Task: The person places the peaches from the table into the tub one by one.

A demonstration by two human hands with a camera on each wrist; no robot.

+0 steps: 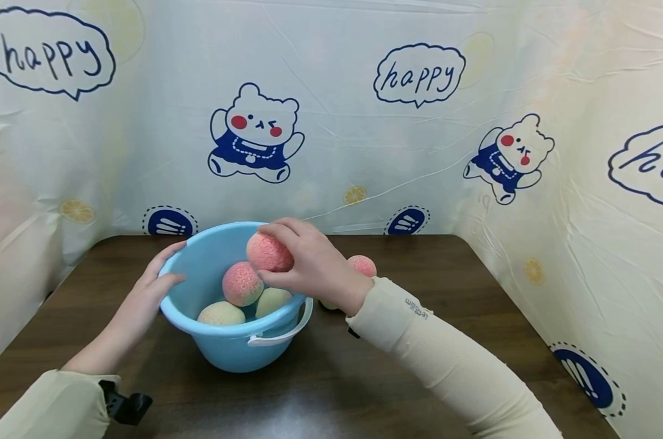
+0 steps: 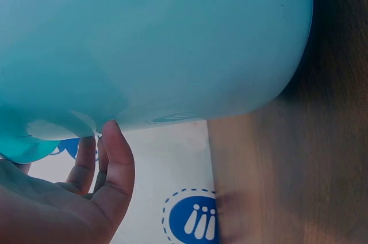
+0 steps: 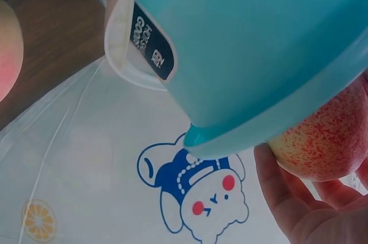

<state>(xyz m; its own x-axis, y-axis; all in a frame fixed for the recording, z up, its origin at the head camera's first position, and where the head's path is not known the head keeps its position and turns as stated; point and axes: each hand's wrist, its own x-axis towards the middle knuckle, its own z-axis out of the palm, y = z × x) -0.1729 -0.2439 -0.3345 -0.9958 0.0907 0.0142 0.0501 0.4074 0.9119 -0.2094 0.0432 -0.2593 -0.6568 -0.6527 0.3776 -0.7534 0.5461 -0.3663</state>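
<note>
A light-blue bucket [image 1: 238,350] stands on the brown table. My left hand [image 1: 153,283] grips its left rim, thumb and fingertips at the edge; the left wrist view shows the fingers against the outer wall. Over the bucket's right rim, my right hand [image 1: 315,262] holds a pink, rough-skinned peach [image 1: 269,252] between thumb and fingers. In the right wrist view, this peach [image 3: 322,140] shows red speckles on yellow, partly hidden by the rim. Inside the bucket lie another pink peach [image 1: 242,284] and two pale-yellow ones, a left one [image 1: 222,313] and a right one [image 1: 273,302].
A further pink peach [image 1: 362,265] sits on the table [image 1: 419,292] behind my right wrist, with a pale one [image 1: 328,304] mostly hidden there. The bucket's white handle [image 1: 282,337] hangs at its front right. A printed sheet [image 1: 331,122] walls the back and sides.
</note>
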